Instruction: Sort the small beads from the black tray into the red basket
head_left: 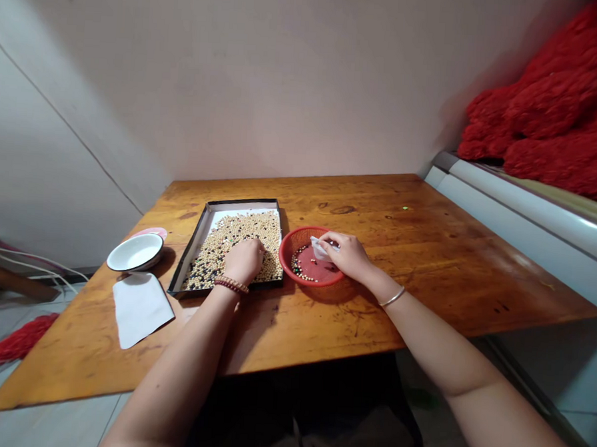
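Observation:
A shallow black-edged tray (189, 256) lies on the table, filled with small round beads (251, 226), mostly cream with dark ones among them. My left hand (244, 259) reaches into its near part, fingers curled down into the beads; what they pinch, if anything, is hidden. To the right of the tray stands a red plastic basket (288, 234) with several cream, dark and green beads on its bottom. Over its right side my right hand (347, 254) is closed on a small translucent plastic bag (320, 249), held above the basket's bottom.
A white enamel bowl (135, 252) rests at the table's left, partly over a pink dish (154, 232). In front of it is a white sheet (140, 308). Red fluffy bundles (554, 110) lie on a white cabinet (519, 215) at right. The wooden table (379, 214) meets the wall behind.

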### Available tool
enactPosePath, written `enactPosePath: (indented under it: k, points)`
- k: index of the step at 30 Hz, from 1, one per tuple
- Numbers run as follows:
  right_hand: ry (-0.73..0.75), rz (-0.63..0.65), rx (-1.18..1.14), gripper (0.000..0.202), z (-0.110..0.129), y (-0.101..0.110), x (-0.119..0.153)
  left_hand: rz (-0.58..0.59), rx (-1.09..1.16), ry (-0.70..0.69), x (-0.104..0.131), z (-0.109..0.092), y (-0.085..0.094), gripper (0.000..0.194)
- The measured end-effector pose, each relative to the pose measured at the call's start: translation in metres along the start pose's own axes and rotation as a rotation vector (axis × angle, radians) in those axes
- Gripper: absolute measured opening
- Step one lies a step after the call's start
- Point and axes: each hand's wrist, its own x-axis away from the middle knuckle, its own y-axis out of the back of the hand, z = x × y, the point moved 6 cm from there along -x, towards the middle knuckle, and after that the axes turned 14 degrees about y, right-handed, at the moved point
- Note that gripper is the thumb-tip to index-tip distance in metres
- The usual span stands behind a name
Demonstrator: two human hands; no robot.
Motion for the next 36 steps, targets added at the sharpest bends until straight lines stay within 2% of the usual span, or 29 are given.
enactPosePath:
  k: [4,8,11,14,16,18,20,21,22,24,28,31,33,36]
  points:
    - [0.043,-0.043,-0.008,0.017,0.005,0.005,-0.001,0.037,0.003,-0.003,0.002,-0.002,0.000,0.025]
    - [0.020,-0.134,-0.001,0.020,0.001,0.014,-0.002,0.078,0.000,-0.012,0.005,-0.006,0.003,0.027]
    - [-0.066,-0.270,-0.077,0.023,-0.015,0.025,-0.003,0.144,-0.037,-0.030,0.007,-0.010,0.000,0.029]
    - [-0.206,-0.497,-0.187,0.027,-0.040,0.042,0.000,0.165,-0.053,-0.045,0.008,-0.012,-0.003,0.030]
    - [-0.294,-0.696,-0.223,0.027,-0.056,0.057,0.006,0.088,-0.057,-0.029,0.008,-0.011,-0.001,0.030]
    - [-0.355,-0.857,-0.259,0.025,-0.067,0.070,0.011,-0.045,-0.067,-0.018,0.009,-0.011,0.006,0.031]
    - [-0.387,-0.942,-0.297,0.025,-0.072,0.078,0.013,-0.159,-0.039,-0.061,0.013,-0.016,0.014,0.031]
    - [-0.394,-0.940,-0.323,0.025,-0.073,0.080,0.013,-0.197,-0.002,-0.111,0.016,-0.021,0.018,0.030]
    - [-0.395,-0.906,-0.353,0.026,-0.072,0.079,0.011,-0.227,0.047,-0.172,0.020,-0.027,0.022,0.028]
    - [-0.351,-0.760,-0.414,0.027,-0.063,0.071,0.004,-0.288,0.147,-0.303,0.029,-0.039,0.028,0.023]
    - [-0.117,-0.315,-0.491,0.030,-0.022,0.039,-0.009,-0.435,0.264,-0.556,0.054,-0.060,0.032,0.017]
    - [-0.028,-0.004,-0.584,0.031,0.008,0.011,-0.006,-0.499,0.340,-0.675,0.069,-0.068,0.029,0.015]
    - [0.013,0.089,-0.576,0.030,0.021,0.002,-0.004,-0.534,0.387,-0.721,0.077,-0.071,0.027,0.016]
    - [0.041,0.111,-0.529,0.029,0.027,-0.002,-0.002,-0.567,0.430,-0.773,0.086,-0.072,0.025,0.018]
